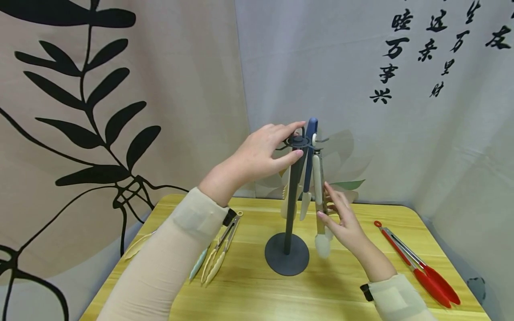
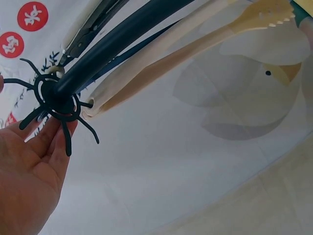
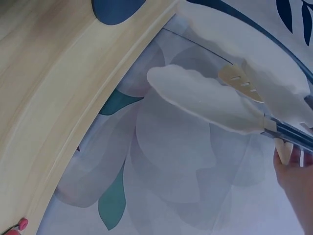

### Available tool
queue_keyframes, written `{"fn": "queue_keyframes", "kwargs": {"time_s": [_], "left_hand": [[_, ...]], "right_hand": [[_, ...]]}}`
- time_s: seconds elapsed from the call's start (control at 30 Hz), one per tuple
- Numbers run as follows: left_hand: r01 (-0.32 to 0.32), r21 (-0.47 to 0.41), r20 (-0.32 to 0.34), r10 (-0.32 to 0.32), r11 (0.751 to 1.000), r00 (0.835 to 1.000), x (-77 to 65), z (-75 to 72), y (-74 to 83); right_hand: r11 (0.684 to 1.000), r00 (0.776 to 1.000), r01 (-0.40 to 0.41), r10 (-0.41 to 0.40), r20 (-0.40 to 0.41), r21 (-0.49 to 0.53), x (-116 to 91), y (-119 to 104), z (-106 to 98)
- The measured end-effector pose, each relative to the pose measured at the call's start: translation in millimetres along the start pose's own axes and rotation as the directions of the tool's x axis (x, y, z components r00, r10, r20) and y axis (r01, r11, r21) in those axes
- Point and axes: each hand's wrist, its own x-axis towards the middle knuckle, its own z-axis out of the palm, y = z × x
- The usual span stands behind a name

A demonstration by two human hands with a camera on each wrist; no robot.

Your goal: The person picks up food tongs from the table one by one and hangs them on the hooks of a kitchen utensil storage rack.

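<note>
A dark utensil stand (image 1: 287, 253) with a round base, a tall post and a ring of hooks stands on the wooden table (image 1: 249, 296). My left hand (image 1: 265, 149) grips the stand's hook ring, fingers over the top and thumb at the post. White-headed tongs (image 1: 322, 245) with pale handles hang from the stand's right side. Around their metal arms are the thumb and fingers of my right hand (image 1: 343, 225), some fingers hidden behind. Beside these hangs a blue-handled utensil (image 1: 308, 171). Beige tongs with a slotted head (image 2: 269, 17) hang behind the post.
Cream-tipped metal tongs (image 1: 218, 261) lie left of the stand, next to a light-blue tip (image 1: 198, 264). A cream utensil (image 1: 137, 246) is partly hidden by the left sleeve (image 1: 160, 254). Red tongs (image 1: 425, 272) lie near the right edge. A printed curtain (image 1: 192, 89) hangs close behind.
</note>
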Motion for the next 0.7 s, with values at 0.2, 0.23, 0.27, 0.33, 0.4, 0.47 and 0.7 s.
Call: {"fn": "queue_keyframes", "kwargs": {"time_s": [0.2,0.23,0.27,0.33,0.4,0.47,0.7], "left_hand": [[0.000,0.002,0.002,0.000,1.000,1.000,-0.1,-0.6,-0.7],[0.000,0.001,0.003,0.000,1.000,1.000,-0.1,-0.6,-0.8],[0.001,-0.001,0.004,-0.001,1.000,1.000,-0.2,-0.6,-0.8],[-0.001,-0.001,0.003,0.001,1.000,1.000,0.0,-0.3,-1.0],[-0.003,0.000,0.002,0.003,1.000,1.000,0.0,-0.1,-1.0],[-0.005,-0.002,-0.001,0.005,1.000,1.000,0.0,0.2,-0.9],[-0.001,-0.002,-0.005,0.001,1.000,1.000,-0.6,0.4,-1.1]], "right_hand": [[0.999,1.000,0.021,-0.021,0.006,0.039,0,6,3],[0.999,1.000,0.021,-0.021,0.007,0.044,0,9,4],[0.999,1.000,0.019,-0.019,0.007,0.051,-1,13,5],[0.998,1.000,0.017,-0.017,0.006,0.068,-2,21,6],[0.997,1.000,0.012,-0.013,0.011,0.081,-2,29,8],[0.996,1.000,0.008,-0.009,0.016,0.085,-3,36,9],[0.997,0.999,-0.014,0.011,0.038,0.081,-3,38,12]]}}
